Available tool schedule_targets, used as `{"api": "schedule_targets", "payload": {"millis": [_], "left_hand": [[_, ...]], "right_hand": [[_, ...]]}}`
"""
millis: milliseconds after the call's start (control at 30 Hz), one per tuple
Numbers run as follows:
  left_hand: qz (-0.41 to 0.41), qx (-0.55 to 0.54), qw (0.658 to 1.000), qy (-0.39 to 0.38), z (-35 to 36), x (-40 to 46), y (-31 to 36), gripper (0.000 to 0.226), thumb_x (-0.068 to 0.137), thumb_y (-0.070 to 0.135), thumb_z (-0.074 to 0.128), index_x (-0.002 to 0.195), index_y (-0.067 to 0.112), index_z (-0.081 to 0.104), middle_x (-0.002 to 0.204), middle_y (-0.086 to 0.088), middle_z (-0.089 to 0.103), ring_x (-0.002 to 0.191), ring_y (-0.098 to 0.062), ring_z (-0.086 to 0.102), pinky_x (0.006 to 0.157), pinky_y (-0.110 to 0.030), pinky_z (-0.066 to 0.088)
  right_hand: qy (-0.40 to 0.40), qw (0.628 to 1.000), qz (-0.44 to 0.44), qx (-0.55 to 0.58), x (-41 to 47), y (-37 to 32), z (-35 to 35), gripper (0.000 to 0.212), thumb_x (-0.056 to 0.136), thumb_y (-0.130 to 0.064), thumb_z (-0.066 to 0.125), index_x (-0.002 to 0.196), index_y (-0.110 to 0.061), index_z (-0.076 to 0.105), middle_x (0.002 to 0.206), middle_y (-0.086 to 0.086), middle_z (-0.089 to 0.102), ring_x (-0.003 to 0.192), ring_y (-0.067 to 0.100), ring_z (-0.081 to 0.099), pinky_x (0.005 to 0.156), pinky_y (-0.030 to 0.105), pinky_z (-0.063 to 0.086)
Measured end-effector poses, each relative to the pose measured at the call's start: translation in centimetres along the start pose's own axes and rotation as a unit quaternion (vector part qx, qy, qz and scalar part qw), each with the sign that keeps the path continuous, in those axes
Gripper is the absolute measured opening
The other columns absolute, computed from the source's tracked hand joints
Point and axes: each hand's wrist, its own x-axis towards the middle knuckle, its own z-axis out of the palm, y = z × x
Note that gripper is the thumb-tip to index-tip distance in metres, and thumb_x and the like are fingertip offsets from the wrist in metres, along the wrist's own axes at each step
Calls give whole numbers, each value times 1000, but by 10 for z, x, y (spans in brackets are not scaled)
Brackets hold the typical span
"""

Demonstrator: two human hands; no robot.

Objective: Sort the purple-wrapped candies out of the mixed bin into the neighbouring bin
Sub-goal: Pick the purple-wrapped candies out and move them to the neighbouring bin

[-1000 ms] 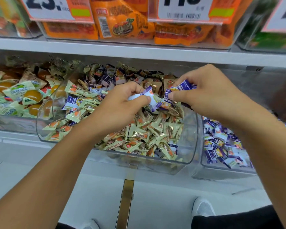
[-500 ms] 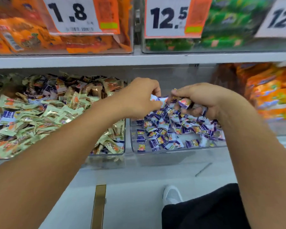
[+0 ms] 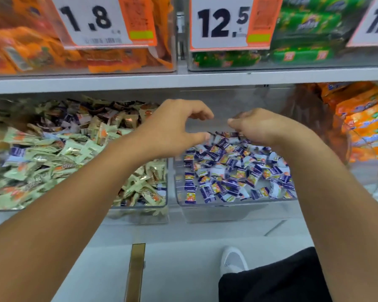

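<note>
— Where are the purple-wrapped candies (image 3: 231, 171)?

— Most lie in a heap in the clear bin on the right (image 3: 236, 209). A few more are mixed in with the pale green candies (image 3: 59, 158) in the mixed bin (image 3: 140, 211), just to the left of it.

— What are the hands doing?

— Both are up over the purple heap. The left hand (image 3: 175, 129) is loose, with its thumb and fingers spread apart, and it holds nothing. The right hand (image 3: 255, 127) has its fingers curled down toward the candies. I cannot tell if it holds one.

— What else is there?

— Above is a white shelf (image 3: 183, 80) with orange packets (image 3: 52, 51), green packets (image 3: 303, 35) and price tags, 1.8 (image 3: 90, 20) and 12.5 (image 3: 220, 22). Down below is a white shoe (image 3: 232, 261).
</note>
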Motion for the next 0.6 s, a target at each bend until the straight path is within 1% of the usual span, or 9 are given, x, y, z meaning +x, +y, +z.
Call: {"api": "schedule_targets", "payload": {"millis": [67, 133, 200, 267, 333, 400, 433, 500, 600], "left_hand": [[-20, -19, 999, 31, -22, -28, -14, 25, 86, 31, 75, 110, 26, 70, 106, 13, 70, 98, 1, 64, 93, -26, 52], [-61, -6, 997, 46, -47, -62, -40, 18, 87, 32, 75, 103, 26, 72, 97, 15, 71, 91, 2, 66, 87, -30, 55], [-113, 27, 991, 62, -68, -97, -71, 17, 85, 36, 76, 100, 30, 72, 96, 18, 70, 91, 3, 65, 86, -34, 57], [-158, 49, 981, 100, -81, -128, -100, 19, 85, 36, 76, 102, 30, 73, 101, 18, 70, 96, 3, 63, 90, -35, 55], [-173, 77, 973, 133, -86, -151, -119, 22, 86, 33, 74, 107, 27, 73, 108, 15, 69, 101, 0, 61, 95, -34, 52], [-151, 119, 972, 134, -86, -167, -130, 21, 88, 28, 72, 109, 23, 72, 109, 10, 69, 103, -4, 59, 96, -36, 50], [-137, 130, 973, 129, -86, -174, -134, 21, 90, 28, 71, 110, 22, 72, 109, 8, 69, 103, -7, 60, 94, -36, 50], [-120, 130, 978, 113, -88, -187, -140, 22, 90, 32, 71, 109, 21, 73, 108, 9, 70, 103, -6, 62, 92, -31, 51], [-108, 96, 988, 60, -91, -200, -147, 38, 84, 53, 73, 109, 24, 73, 110, 15, 67, 107, 2, 59, 94, -19, 47]], "right_hand": [[70, 992, -102, -12, -15, -18, 16, 25, 98, -35, 59, 106, -16, 72, 88, -3, 66, 87, 19, 59, 78, 27, 42], [138, 959, -245, 22, -43, -44, 41, 13, 94, -27, 65, 96, -19, 75, 82, -11, 68, 81, 8, 64, 76, 25, 49], [138, 910, -391, 21, -70, -73, 69, 11, 93, -24, 65, 95, -22, 75, 86, -15, 70, 82, 2, 62, 77, 19, 50], [77, 878, -471, -40, -79, -97, 94, 19, 95, -22, 61, 110, -24, 73, 103, -11, 71, 95, 3, 60, 86, 24, 50], [-21, 867, -484, -117, -76, -118, 117, 35, 100, -19, 54, 131, -32, 62, 129, -9, 63, 120, 11, 54, 103, 35, 45], [-112, 851, -486, -162, -68, -135, 137, 45, 104, -22, 48, 146, -38, 46, 151, -15, 44, 138, 10, 36, 115, 32, 30], [-151, 839, -490, -184, -62, -141, 147, 45, 105, -26, 47, 148, -40, 43, 157, -19, 34, 142, 8, 28, 116, 28, 25], [-200, 818, -487, -231, -52, -149, 158, 41, 102, -39, 51, 143, -42, 49, 159, -22, 27, 143, 7, 24, 112, 25, 26], [-190, 824, -444, -294, -36, -150, 158, 25, 89, -50, 68, 112, -40, 70, 133, -18, 55, 121, 12, 50, 99, 39, 45]]}}
